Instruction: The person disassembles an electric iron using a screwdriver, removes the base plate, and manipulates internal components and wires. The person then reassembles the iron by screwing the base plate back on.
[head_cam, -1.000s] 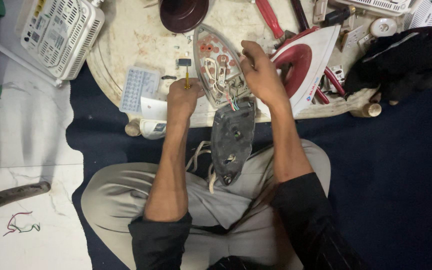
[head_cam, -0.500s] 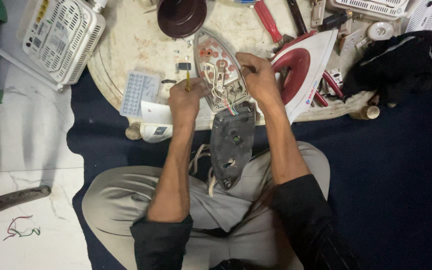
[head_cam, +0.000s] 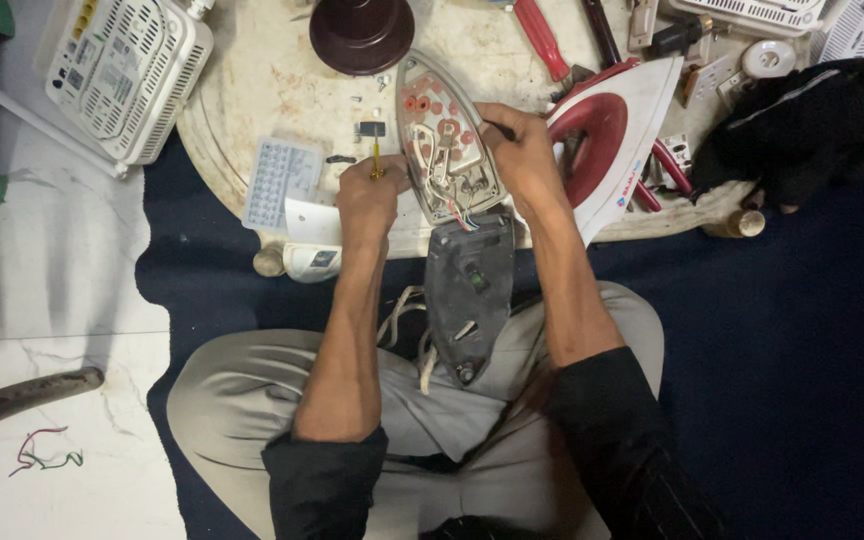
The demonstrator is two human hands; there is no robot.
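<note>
Left hand (head_cam: 370,195) clamped on a small yellow-handled screwdriver (head_cam: 375,158) beside the opened iron base (head_cam: 447,155), right hand (head_cam: 520,150) closed over its far edge, steadying it tilted against the round surface (head_cam: 252,90) and lap for access.

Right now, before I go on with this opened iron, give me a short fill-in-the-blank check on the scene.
1. The left hand holds a small tool with a ____ handle.
2. The right hand steadies the opened iron base on the ____ tray.
3. The iron's white and ____ cover lies beside the right hand.
4. A white router lies on the person's ____.

Missing words: yellow; round; red; left
</note>
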